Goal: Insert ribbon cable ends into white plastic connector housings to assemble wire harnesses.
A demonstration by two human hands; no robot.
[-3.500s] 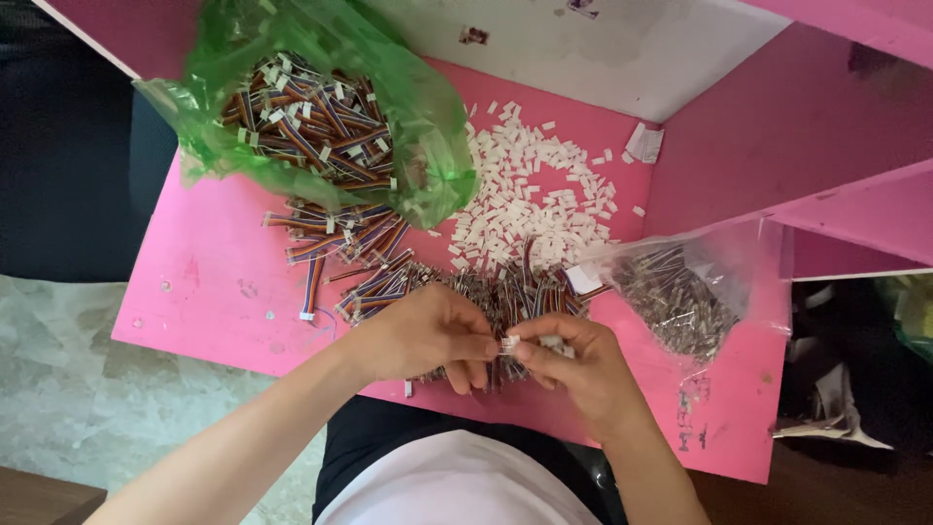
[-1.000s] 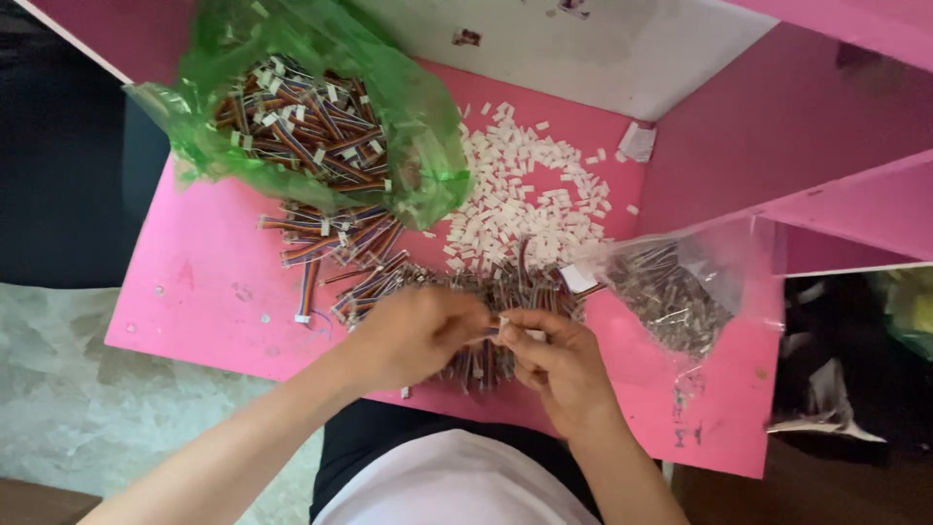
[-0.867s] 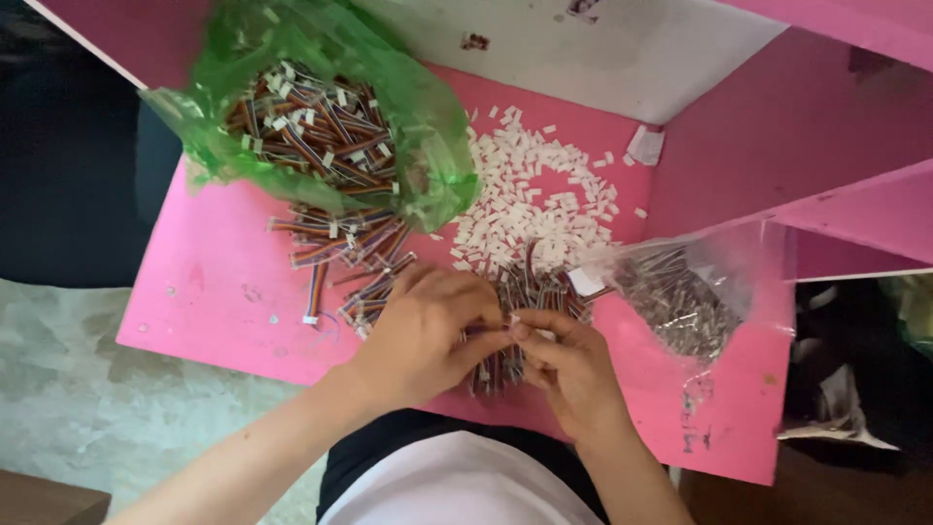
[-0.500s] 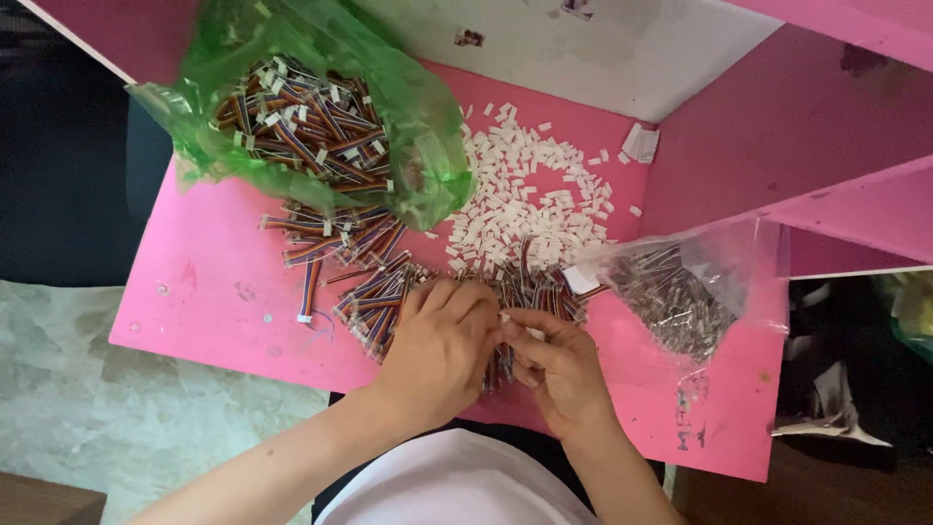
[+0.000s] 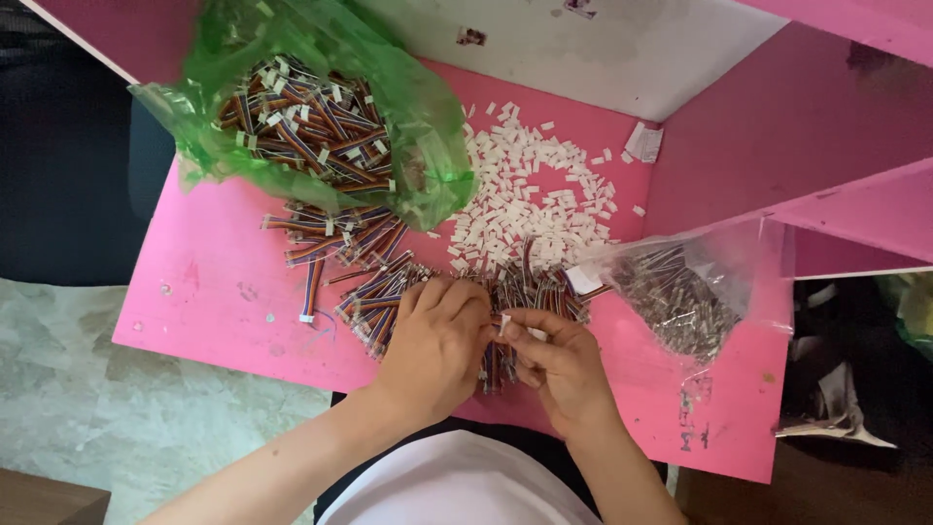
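My left hand (image 5: 439, 342) and my right hand (image 5: 556, 362) meet at the near edge of a pink table (image 5: 225, 311). Both hands pinch a short striped wire lead with a small white connector (image 5: 506, 320) between their fingertips. Beneath them lies a heap of striped wire leads (image 5: 530, 289). Just beyond is a pile of small white connector housings (image 5: 525, 199).
A green plastic bag (image 5: 321, 117) full of wire leads lies open at the back left, with loose leads (image 5: 326, 243) spilled beside it. A clear bag (image 5: 685, 292) of leads lies at the right. Pink walls (image 5: 777, 126) enclose the right side.
My left hand has slid right over the heap to meet the right hand. The hands now work closer together; bags and piles have not moved.
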